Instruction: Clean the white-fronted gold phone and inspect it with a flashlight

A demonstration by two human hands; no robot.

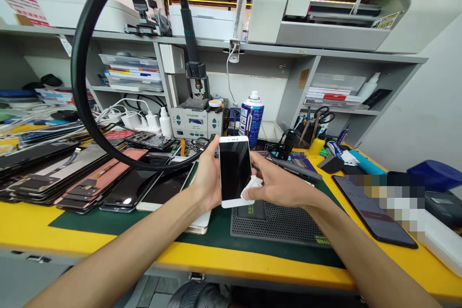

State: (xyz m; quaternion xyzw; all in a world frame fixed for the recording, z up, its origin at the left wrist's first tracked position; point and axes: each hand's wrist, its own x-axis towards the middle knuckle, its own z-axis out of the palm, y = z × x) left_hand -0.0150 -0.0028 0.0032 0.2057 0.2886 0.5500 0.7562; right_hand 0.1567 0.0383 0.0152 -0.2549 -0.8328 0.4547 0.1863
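Note:
A white-framed phone (pixel 235 168) with a dark screen is held upright above the bench, its screen facing me. My left hand (pixel 208 175) grips its left edge, fingers wrapped behind it. My right hand (pixel 274 180) is at the right edge, its fingers closed on a crumpled white tissue (pixel 253 185) that touches the lower right of the screen. Below the phone lie a green mat (pixel 224 238) and a dark perforated pad (pixel 281 226). Another white phone (pixel 198 224) lies partly under my left hand.
Phones and screens (pixel 97 178) lie in rows at the left. A soldering station (pixel 197 122) with a thick black hose (pixel 77 72) stands behind, beside a blue spray can (pixel 251 118). At the right are a tablet (pixel 373 211) and a tool holder (pixel 308 130).

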